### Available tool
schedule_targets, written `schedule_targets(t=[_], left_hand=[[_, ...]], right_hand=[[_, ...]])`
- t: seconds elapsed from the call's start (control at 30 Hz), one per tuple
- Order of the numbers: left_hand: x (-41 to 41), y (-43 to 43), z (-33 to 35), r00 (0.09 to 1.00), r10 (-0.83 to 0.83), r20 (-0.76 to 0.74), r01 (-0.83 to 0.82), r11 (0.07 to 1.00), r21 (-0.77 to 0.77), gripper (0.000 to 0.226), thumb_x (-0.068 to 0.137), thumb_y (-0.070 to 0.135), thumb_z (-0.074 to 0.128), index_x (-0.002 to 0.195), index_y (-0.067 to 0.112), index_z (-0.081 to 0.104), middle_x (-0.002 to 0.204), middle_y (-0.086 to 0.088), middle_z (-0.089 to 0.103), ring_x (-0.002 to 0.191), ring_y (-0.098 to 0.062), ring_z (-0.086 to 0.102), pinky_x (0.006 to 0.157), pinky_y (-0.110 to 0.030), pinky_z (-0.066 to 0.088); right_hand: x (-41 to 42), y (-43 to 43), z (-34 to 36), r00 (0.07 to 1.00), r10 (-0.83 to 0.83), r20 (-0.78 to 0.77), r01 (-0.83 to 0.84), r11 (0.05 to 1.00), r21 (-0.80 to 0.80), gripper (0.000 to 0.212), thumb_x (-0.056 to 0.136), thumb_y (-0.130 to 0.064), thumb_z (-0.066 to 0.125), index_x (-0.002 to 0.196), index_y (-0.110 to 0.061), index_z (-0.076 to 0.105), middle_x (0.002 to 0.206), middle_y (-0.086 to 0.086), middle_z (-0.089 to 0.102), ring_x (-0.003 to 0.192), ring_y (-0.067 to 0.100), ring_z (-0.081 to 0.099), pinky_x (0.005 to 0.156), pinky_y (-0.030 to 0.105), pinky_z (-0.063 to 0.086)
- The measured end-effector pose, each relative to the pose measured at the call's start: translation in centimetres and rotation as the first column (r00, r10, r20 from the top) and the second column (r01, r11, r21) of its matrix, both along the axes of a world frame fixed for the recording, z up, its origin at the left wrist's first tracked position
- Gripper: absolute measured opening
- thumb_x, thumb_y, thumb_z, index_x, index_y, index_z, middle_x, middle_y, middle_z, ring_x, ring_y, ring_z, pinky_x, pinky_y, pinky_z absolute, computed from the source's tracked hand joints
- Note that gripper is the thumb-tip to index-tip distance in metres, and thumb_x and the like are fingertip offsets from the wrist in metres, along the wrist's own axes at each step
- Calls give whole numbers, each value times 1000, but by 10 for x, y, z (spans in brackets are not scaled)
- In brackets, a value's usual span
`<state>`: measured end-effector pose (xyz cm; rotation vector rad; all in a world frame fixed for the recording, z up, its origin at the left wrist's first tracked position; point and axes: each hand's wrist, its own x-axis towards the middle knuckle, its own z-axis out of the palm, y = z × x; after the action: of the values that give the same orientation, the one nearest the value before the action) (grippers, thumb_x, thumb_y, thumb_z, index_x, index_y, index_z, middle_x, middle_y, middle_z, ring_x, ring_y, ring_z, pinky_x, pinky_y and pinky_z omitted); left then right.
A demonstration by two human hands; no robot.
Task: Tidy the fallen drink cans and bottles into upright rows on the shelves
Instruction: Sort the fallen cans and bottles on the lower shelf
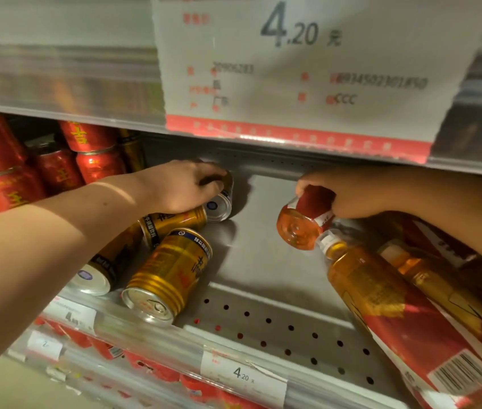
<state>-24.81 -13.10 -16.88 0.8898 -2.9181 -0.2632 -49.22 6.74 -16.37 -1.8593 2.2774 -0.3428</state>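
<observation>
The left grip (180, 187) is curled over the back can (220, 200), a gold one on its side at mid-frame, deep on the shelf (263, 261). The right grip (352, 193), right of centre, is clamped round the red label of a tea bottle (301, 224) tipped base-first toward the camera. Three more gold cans lie fallen at lower left. One of them, the middle can (175, 222), sits right under the left wrist, and the front can (169, 273) lies at the shelf's front lip.

Lifting the back can may nudge the middle can, and these round cans roll freely. A knock passed forward could send the front can over the lip. Swinging the tea bottle upright risks striking the cap of the fallen bottle (396, 305) just beside its base. The shelf above hangs low, so headroom looks tight.
</observation>
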Motion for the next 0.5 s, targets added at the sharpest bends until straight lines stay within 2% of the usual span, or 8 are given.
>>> schedule_targets(t=[0.17,0.27,0.4,0.5], left_hand=[[11,-3,1,999,50,-1,-50,998,42,53,100,64,37,150,46,40,150,0,52,133,-24,51,111,-44,43],[15,-3,-1,998,64,-28,-63,997,40,52,101,62,39,149,44,42,149,-2,53,134,-25,50,111,-43,43],[14,-5,-3,997,70,-29,-68,997,39,52,101,63,38,150,45,40,151,-3,50,137,-27,47,113,-45,40],[14,-8,-4,996,63,-58,-62,998,15,44,105,51,37,149,45,42,153,-4,48,140,-29,43,117,-47,35]], right_hand=[[7,-2,6,999,6,31,-6,1000,10,46,97,-9,59,138,-28,53,117,0,64,96,15,66,83,28,54],[9,-2,6,1000,-1,-9,1,999,35,45,96,-9,55,134,-31,58,122,-3,65,100,13,64,84,25,50],[13,-5,3,997,-42,-72,44,999,23,52,95,-7,54,138,-37,54,136,-1,60,112,18,61,85,24,47],[18,1,6,983,-82,-165,89,995,37,51,96,-10,55,140,-36,52,139,4,59,115,22,61,85,27,49]])
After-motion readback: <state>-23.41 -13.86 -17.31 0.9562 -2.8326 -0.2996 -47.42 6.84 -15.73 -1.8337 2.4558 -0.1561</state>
